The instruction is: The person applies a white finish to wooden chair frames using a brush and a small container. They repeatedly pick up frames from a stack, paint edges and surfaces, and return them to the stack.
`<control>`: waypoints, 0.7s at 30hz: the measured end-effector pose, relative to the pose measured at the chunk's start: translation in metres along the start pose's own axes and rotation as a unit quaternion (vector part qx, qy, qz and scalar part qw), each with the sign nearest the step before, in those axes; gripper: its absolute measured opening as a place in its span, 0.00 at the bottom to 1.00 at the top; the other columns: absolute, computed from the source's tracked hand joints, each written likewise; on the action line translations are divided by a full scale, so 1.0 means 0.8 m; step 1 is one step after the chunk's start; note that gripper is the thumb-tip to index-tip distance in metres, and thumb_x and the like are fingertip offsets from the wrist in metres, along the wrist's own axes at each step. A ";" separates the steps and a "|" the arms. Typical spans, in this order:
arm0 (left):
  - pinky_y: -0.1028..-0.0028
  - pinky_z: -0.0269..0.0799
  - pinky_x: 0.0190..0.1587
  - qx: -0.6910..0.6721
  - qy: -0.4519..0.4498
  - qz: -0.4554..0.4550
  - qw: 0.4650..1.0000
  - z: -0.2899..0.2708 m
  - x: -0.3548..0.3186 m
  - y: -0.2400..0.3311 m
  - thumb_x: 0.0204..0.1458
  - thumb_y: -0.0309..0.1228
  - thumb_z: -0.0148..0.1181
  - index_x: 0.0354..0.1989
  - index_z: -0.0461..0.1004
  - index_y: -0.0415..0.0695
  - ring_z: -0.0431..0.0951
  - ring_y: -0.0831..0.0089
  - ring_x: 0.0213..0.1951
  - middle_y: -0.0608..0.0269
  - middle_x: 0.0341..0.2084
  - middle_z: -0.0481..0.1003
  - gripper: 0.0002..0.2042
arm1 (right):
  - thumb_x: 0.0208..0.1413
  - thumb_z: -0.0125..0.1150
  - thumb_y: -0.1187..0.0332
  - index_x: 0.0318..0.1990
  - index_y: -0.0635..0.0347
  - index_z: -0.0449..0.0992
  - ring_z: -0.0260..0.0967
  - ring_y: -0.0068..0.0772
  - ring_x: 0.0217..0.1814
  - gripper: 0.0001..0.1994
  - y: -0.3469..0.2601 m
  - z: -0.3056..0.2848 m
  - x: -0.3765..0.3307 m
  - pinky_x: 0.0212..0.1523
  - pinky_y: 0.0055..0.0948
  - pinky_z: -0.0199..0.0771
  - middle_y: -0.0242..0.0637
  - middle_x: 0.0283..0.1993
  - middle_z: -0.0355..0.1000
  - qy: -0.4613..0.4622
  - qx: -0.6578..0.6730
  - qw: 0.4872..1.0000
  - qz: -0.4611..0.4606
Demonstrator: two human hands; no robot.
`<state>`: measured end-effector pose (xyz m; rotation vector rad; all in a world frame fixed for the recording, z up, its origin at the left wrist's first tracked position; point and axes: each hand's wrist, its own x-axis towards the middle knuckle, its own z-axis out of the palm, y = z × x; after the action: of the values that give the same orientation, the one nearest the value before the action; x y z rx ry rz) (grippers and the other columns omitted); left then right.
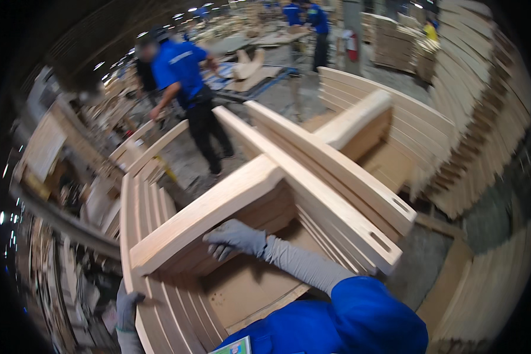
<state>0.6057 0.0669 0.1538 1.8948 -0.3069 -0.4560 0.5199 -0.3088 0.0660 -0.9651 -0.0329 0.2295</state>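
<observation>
A stack of long, pale wooden boards point(170, 307) with rounded edges runs along my left side. Gloved in grey, my left hand point(127, 310) is closed around its outer edge, partly hidden behind the wood. A thick crosspiece point(209, 212) spans from this stack to a second stack of slotted boards point(330, 209) on the right. Against the near side of the crosspiece is my right hand point(237, 237), also grey-gloved, its fingers half bent and apart, with nothing seen in them. Below it lies a brown panel point(248, 295) between the two stacks.
Beyond the slotted boards stands another crosspiece point(357, 121) with more stacked boards point(395, 118). A tall pile of boards point(466, 100) rises at right. A person in blue point(183, 71) stands at far left; other people are farther back. A red extinguisher point(351, 46) is behind.
</observation>
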 end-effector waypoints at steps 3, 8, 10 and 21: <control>0.73 0.72 0.44 -0.014 -0.031 -0.003 0.999 -0.022 0.010 -0.020 0.31 0.26 0.58 0.56 0.61 0.35 0.74 0.66 0.43 0.53 0.44 0.71 0.35 | 0.52 0.61 0.59 0.35 0.64 0.72 0.74 0.28 0.28 0.15 0.044 -0.002 -0.045 0.29 0.24 0.78 0.40 0.29 0.74 0.011 -0.013 0.999 -0.029; 0.75 0.70 0.45 -0.017 -0.023 0.045 0.999 -0.007 0.027 -0.017 0.32 0.24 0.54 0.59 0.59 0.36 0.72 0.67 0.44 0.53 0.46 0.70 0.36 | 0.53 0.58 0.60 0.38 0.62 0.72 0.74 0.26 0.30 0.14 0.144 -0.038 -0.170 0.31 0.24 0.78 0.37 0.31 0.74 0.122 -0.277 0.949 -0.085; 0.75 0.69 0.46 -0.027 -0.010 0.078 0.997 -0.001 0.022 -0.015 0.32 0.24 0.52 0.60 0.58 0.36 0.72 0.67 0.45 0.53 0.47 0.69 0.36 | 0.53 0.59 0.61 0.39 0.62 0.72 0.74 0.25 0.31 0.13 0.207 -0.066 -0.225 0.32 0.24 0.78 0.37 0.32 0.74 0.166 -0.325 0.917 -0.158; 0.71 0.67 0.49 0.136 0.024 0.180 0.974 -0.005 0.004 0.003 0.42 0.27 0.53 0.61 0.56 0.37 0.70 0.62 0.47 0.48 0.51 0.67 0.32 | 0.53 0.60 0.63 0.43 0.62 0.71 0.72 0.22 0.37 0.14 0.233 0.082 -0.389 0.33 0.21 0.75 0.35 0.36 0.73 0.452 -0.062 0.890 0.002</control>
<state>0.6106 0.0683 0.1566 2.0530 -0.6957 -0.1259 0.1746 -0.2181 -0.0258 -1.1229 0.8205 -0.2404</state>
